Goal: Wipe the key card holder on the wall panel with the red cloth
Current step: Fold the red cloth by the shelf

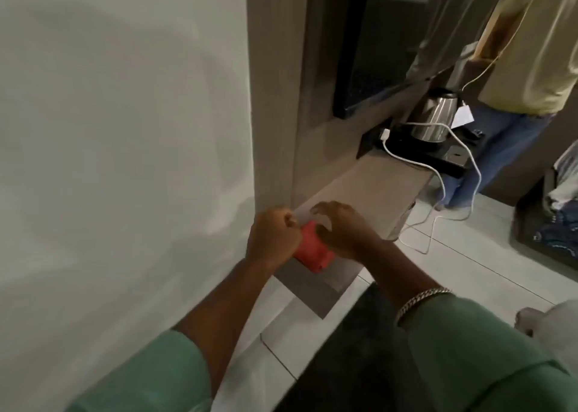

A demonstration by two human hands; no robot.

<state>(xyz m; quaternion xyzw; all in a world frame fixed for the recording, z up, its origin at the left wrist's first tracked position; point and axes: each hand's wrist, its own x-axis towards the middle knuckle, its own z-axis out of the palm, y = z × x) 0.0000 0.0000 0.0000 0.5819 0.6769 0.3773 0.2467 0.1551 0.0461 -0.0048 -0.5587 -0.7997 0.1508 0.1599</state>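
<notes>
A red cloth (pixel 312 250), bunched up, sits between my two hands just above the near end of a grey wooden shelf (pixel 369 186). My left hand (pixel 272 236) is closed around its left side. My right hand (pixel 341 227) grips its right side, and a small white, card-like piece (pixel 308 215) shows between the fingertips above the cloth. The grey wall panel (pixel 272 98) rises right behind my hands. No key card holder is visible on it.
A steel kettle (pixel 436 117) stands on a black tray (pixel 406 148) at the shelf's far end, with white cables (pixel 438 192) trailing to the tiled floor. A person in a yellow shirt (pixel 531 51) stands at upper right. A dark mat (pixel 359 349) lies below.
</notes>
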